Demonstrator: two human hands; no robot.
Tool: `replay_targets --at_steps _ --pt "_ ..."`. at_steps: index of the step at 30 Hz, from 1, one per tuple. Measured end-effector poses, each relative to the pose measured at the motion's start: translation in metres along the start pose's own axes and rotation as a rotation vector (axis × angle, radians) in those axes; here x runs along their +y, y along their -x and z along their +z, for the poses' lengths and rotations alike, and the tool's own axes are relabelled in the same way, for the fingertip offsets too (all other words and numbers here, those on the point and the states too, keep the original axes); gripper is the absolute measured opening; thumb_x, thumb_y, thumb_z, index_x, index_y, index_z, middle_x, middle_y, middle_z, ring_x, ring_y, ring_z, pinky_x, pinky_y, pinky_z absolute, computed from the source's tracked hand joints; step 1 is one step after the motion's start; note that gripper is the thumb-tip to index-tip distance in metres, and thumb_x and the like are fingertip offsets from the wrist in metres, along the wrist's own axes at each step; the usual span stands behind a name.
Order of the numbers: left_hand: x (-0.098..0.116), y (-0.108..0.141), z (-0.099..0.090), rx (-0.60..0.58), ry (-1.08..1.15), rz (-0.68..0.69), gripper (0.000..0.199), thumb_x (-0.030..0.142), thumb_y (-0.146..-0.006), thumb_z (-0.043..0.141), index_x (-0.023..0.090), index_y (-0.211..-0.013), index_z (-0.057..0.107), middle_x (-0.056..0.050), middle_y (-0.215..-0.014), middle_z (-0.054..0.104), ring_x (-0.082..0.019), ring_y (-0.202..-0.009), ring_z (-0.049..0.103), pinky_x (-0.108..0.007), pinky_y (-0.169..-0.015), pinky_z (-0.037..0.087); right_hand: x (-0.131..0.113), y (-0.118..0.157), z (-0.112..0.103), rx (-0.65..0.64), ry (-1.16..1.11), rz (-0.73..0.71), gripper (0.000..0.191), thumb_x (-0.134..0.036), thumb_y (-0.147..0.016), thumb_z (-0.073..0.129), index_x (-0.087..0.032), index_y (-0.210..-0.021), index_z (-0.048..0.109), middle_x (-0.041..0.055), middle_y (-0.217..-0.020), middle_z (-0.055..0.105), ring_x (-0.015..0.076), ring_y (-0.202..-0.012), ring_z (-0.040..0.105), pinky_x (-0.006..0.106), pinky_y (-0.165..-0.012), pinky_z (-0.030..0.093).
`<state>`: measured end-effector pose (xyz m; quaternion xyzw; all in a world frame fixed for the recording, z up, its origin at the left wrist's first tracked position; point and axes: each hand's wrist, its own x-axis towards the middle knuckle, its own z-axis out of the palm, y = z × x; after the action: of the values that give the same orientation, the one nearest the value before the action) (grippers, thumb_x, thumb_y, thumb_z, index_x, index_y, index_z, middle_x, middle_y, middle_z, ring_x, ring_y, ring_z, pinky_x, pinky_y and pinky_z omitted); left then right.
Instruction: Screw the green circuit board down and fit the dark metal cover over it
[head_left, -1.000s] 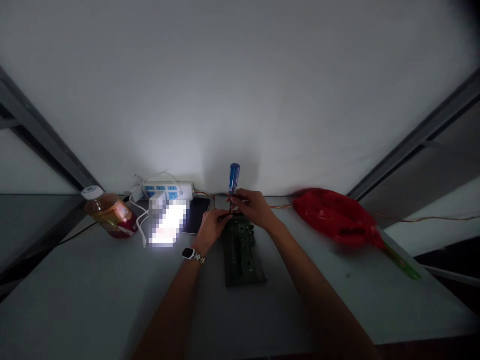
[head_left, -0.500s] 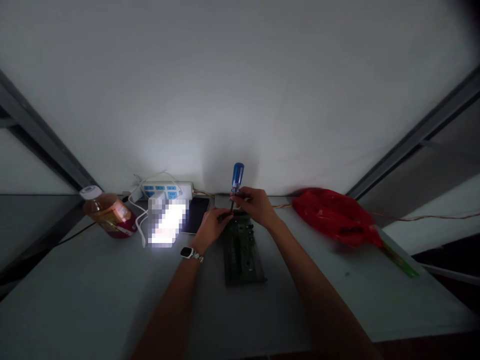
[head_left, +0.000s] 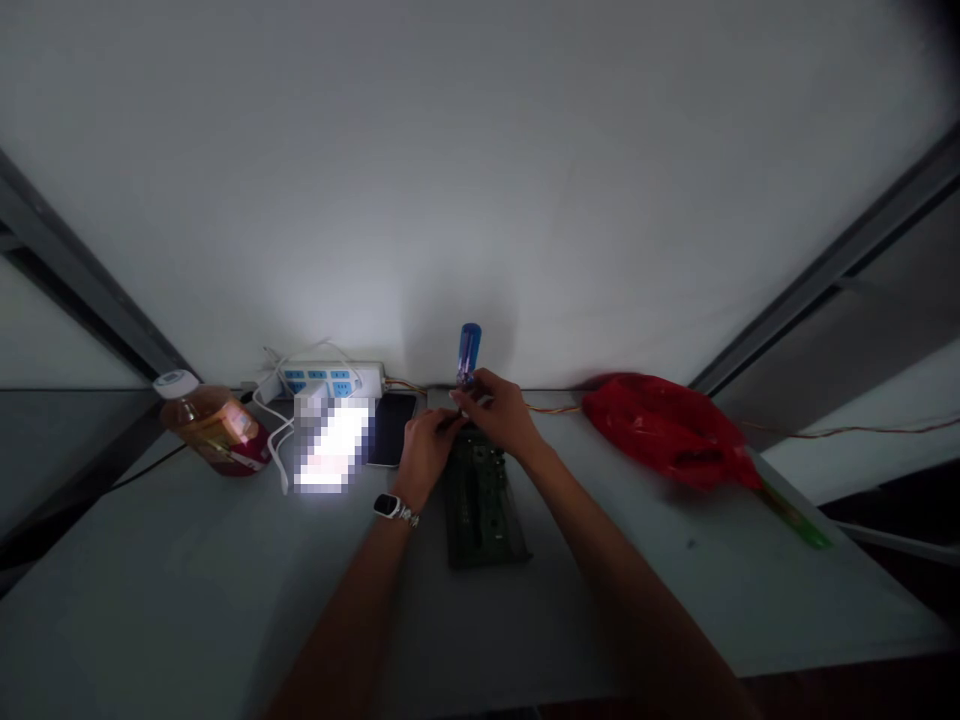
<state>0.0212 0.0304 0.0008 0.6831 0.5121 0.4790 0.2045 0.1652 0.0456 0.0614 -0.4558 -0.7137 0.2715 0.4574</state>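
Observation:
A screwdriver (head_left: pixel 469 348) with a clear blue handle stands nearly upright at the far end of a green circuit board (head_left: pixel 487 510). My right hand (head_left: pixel 496 412) is closed on it just below the handle, thumb and fingers pinched together. Close against it, my left hand (head_left: pixel 429 445) is also closed, its fingertips pinched around the lower end of the screwdriver; what they grip is too dark and small to make out. The board lies flat on the table below both hands. Its far end and the screwdriver's tip are hidden by my fingers.
Left of my hands are a dark phone (head_left: pixel 394 430), a blurred-out bright screen (head_left: pixel 335 445), a power strip (head_left: pixel 367 378) with white cables, and a bottle (head_left: pixel 217 425) of reddish drink. A red plastic bag (head_left: pixel 660 425) lies at the right. A wall (head_left: pixel 480 180) rises behind the table.
The screwdriver and my right hand have shifted slightly left. My left wrist has moved a little right, and the hands are closer together. The board stays in place.

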Motion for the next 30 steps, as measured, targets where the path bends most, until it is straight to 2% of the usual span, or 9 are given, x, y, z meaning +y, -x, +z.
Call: replay_targets --at_steps 2,4,8,13,18,20,25,27,30 --pt "-0.002 -0.001 -0.002 -0.019 0.000 0.008 0.015 0.028 -0.090 0.065 0.020 -0.094 0.076 -0.003 -0.083 0.074 -0.015 -0.071 0.066 -0.026 -0.069 0.051 0.000 -0.002 -0.005 -0.125 -0.046 -0.002 0.018 -0.035 -0.087 0.060 -0.021 -0.096 0.069 0.0031 -0.089 0.074 0.0161 -0.075 0.068 0.024 -0.060 0.052" --pt "-0.004 -0.001 -0.003 -0.052 0.002 0.032 0.015 0.028 -0.090 0.064 0.020 -0.094 0.076 -0.003 -0.084 0.074 -0.015 -0.070 0.065 -0.026 -0.069 0.051 -0.001 -0.003 -0.010 -0.189 -0.070 0.000 0.020 -0.034 -0.089 0.058 -0.021 -0.096 0.071 0.0034 -0.090 0.075 0.0170 -0.076 0.070 0.025 -0.062 0.053" --pt "-0.009 -0.001 -0.005 -0.083 0.014 0.069 0.015 0.028 -0.089 0.065 0.021 -0.098 0.075 -0.003 -0.089 0.073 -0.016 -0.076 0.065 -0.027 -0.074 0.053 -0.002 -0.003 -0.012 -0.110 0.000 -0.011 0.014 -0.032 -0.084 0.065 -0.019 -0.085 0.071 0.0010 -0.077 0.073 0.0156 -0.066 0.067 0.025 -0.063 0.052" --pt "-0.005 0.000 -0.002 0.011 0.019 0.005 0.021 0.037 -0.081 0.074 0.020 -0.095 0.072 -0.003 -0.090 0.073 -0.018 -0.083 0.067 -0.029 -0.077 0.053 0.001 0.000 -0.001 0.045 -0.010 -0.001 0.019 -0.033 -0.079 0.068 -0.019 -0.070 0.059 -0.0030 -0.062 0.064 0.0123 -0.055 0.059 0.022 -0.055 0.045" --pt "-0.002 0.001 0.000 0.007 -0.034 -0.006 0.015 0.034 -0.087 0.067 0.021 -0.088 0.074 -0.002 -0.083 0.073 -0.017 -0.078 0.067 -0.030 -0.076 0.052 0.003 0.001 0.007 0.148 0.037 0.031 0.024 -0.037 -0.078 0.069 -0.020 -0.068 0.056 -0.0037 -0.058 0.060 0.0118 -0.053 0.055 0.022 -0.054 0.043" --pt "-0.003 0.001 0.000 -0.011 -0.027 0.010 0.015 0.031 -0.089 0.065 0.021 -0.091 0.075 -0.003 -0.084 0.073 -0.017 -0.075 0.067 -0.029 -0.075 0.052 0.003 0.001 0.005 0.127 0.059 0.022 0.022 -0.040 -0.079 0.069 -0.020 -0.073 0.061 -0.0015 -0.064 0.065 0.0133 -0.058 0.059 0.023 -0.055 0.046" --pt "-0.010 0.000 -0.004 -0.059 -0.022 0.093 0.016 0.027 -0.091 0.063 0.021 -0.097 0.076 -0.003 -0.083 0.072 -0.016 -0.073 0.065 -0.029 -0.073 0.052 0.001 -0.003 -0.005 -0.132 -0.063 -0.004 0.018 -0.035 -0.088 0.060 -0.022 -0.095 0.070 0.0038 -0.089 0.076 0.0173 -0.073 0.069 0.027 -0.064 0.055" --pt "-0.010 0.000 -0.004 -0.085 -0.009 0.093 0.016 0.027 -0.091 0.062 0.021 -0.098 0.075 -0.003 -0.084 0.072 -0.016 -0.072 0.064 -0.028 -0.072 0.052 0.002 -0.003 -0.007 -0.136 -0.077 -0.001 0.017 -0.034 -0.088 0.059 -0.021 -0.090 0.070 0.0035 -0.085 0.076 0.0170 -0.068 0.069 0.028 -0.065 0.055" --pt "-0.009 -0.001 -0.003 -0.057 0.036 0.041 0.016 0.029 -0.088 0.066 0.021 -0.099 0.074 -0.003 -0.089 0.073 -0.017 -0.077 0.067 -0.029 -0.075 0.053 0.003 -0.002 -0.003 -0.036 -0.040 0.007 0.016 -0.035 -0.085 0.063 -0.020 -0.080 0.066 0.0008 -0.074 0.072 0.0154 -0.061 0.065 0.026 -0.060 0.051"
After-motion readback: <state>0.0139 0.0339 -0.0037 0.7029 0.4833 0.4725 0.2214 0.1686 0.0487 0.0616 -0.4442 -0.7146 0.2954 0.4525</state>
